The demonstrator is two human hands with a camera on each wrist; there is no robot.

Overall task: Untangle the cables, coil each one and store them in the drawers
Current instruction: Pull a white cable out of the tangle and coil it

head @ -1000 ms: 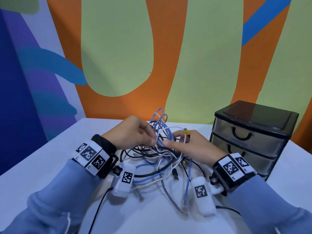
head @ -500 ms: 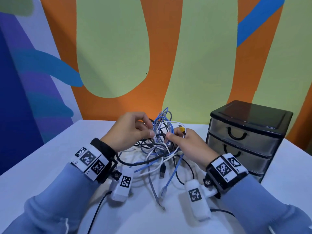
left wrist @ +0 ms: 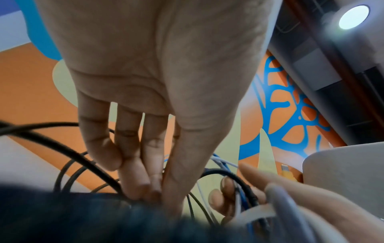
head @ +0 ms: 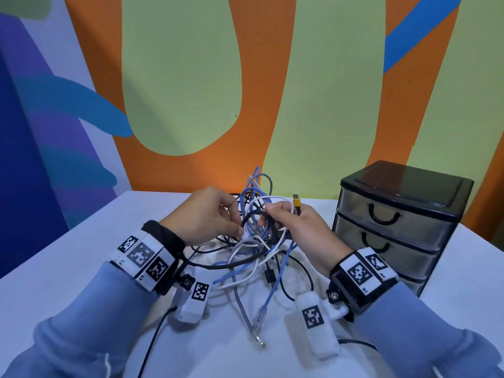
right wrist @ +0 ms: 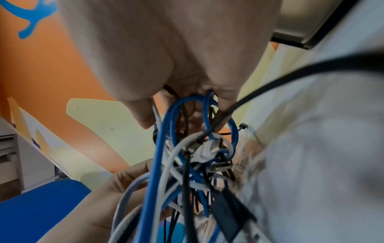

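Note:
A tangle of blue, white, grey and black cables (head: 259, 230) hangs between my two hands above the white table (head: 68, 268). My left hand (head: 235, 223) pinches strands on the tangle's left side; its thumb and fingers (left wrist: 143, 185) meet at a black cable (left wrist: 68, 151). My right hand (head: 272, 214) grips a bundle of strands (right wrist: 166, 131) that run through its curled fingers. A yellow-collared plug (head: 297, 203) sticks up above that hand. Loose blue (head: 260, 313) and grey (head: 256, 339) ends trail onto the table. The black three-drawer unit (head: 395, 222) stands at the right, all drawers closed.
White camera modules (head: 196, 298) (head: 316, 323) hang under both wrists, close over the table, each with a black lead (head: 152, 339) running back toward me. A painted wall stands right behind the table's far edge. The drawer unit sits just right of my right wrist.
Both hands have risen and drawn the tangle up off the table. The yellow-collared plug now points up above my right hand, and more loose ends hang down.

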